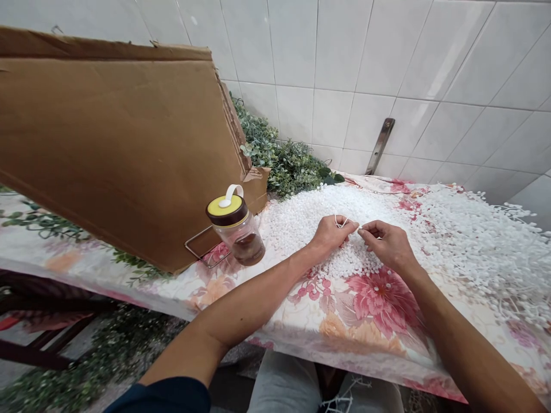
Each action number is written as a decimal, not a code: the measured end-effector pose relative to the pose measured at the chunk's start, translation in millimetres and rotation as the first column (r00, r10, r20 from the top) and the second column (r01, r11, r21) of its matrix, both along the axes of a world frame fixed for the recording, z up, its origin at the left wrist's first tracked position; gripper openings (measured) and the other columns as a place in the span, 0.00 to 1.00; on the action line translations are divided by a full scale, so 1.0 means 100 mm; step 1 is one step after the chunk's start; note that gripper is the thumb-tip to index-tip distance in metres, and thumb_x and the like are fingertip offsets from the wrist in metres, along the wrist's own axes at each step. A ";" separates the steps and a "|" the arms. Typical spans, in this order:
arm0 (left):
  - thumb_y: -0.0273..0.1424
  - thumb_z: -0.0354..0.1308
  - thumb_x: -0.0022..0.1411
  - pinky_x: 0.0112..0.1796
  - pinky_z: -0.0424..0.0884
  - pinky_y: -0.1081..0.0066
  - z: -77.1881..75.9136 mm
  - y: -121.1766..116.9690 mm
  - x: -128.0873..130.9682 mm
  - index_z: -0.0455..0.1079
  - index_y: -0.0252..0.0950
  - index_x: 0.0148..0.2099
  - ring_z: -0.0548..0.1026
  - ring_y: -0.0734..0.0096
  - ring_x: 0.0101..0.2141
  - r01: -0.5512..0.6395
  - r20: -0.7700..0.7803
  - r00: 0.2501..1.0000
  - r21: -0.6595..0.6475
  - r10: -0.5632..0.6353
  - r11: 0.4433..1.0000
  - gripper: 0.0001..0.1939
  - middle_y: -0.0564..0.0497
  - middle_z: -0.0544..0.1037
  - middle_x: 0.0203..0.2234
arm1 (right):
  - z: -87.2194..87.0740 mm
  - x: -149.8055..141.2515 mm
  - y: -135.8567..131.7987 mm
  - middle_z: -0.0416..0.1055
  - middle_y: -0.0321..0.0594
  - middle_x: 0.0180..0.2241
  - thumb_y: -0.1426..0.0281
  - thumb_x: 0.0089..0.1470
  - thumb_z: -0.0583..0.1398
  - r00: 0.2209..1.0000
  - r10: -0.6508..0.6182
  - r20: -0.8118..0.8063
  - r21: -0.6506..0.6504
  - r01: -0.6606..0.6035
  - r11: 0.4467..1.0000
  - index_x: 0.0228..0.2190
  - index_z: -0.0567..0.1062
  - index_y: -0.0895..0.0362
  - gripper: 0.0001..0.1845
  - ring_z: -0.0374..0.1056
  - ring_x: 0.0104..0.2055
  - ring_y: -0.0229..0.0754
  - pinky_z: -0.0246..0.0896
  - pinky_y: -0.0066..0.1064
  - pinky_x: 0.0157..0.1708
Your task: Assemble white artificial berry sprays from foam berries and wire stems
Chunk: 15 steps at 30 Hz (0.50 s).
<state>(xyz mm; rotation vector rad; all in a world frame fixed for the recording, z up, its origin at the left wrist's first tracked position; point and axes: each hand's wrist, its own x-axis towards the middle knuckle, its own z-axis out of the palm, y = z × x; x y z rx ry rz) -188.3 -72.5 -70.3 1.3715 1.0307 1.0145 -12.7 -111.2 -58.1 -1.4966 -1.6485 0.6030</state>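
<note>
Two hands (359, 241) pinch a white string (342, 223) between their fingertips (355, 226) just above a heap of white beads (310, 215), with open floral cloth (379, 304) below them reaching its near edge (327, 344).

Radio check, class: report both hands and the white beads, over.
Left hand pinching white thread loop. Right hand pinching fine strand. White beads beneath both. Yellow-lidded jar off left.

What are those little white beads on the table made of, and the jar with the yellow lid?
The small white beads look like matte plastic or foam; their dull, even surface can't settle which. The jar is clear glass or plastic, with glossy, see-through walls. Its lid looks like shiny plastic.
</note>
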 end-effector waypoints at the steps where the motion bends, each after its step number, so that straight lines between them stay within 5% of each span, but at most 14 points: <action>1: 0.43 0.65 0.58 0.20 0.56 0.74 0.01 0.00 0.00 0.71 0.35 0.30 0.62 0.79 0.16 -0.001 0.012 1.000 -0.014 0.001 1.000 0.16 0.56 0.69 0.16 | -0.01 0.00 0.00 0.80 0.42 0.29 0.54 0.55 0.65 1.000 0.004 -0.006 -0.010 -0.004 1.000 0.33 0.80 0.55 0.16 0.74 0.27 0.44 0.69 0.34 0.29; 15: 0.40 0.66 0.57 0.19 0.53 0.73 0.07 -0.01 -0.01 0.74 0.34 0.31 0.60 0.80 0.16 0.130 0.050 0.991 -0.074 -0.127 0.989 0.14 0.57 0.66 0.16 | -0.07 0.06 0.05 0.78 0.42 0.29 0.55 0.60 0.62 0.999 0.045 -0.017 0.016 -0.045 0.999 0.35 0.77 0.55 0.15 0.73 0.27 0.43 0.70 0.33 0.28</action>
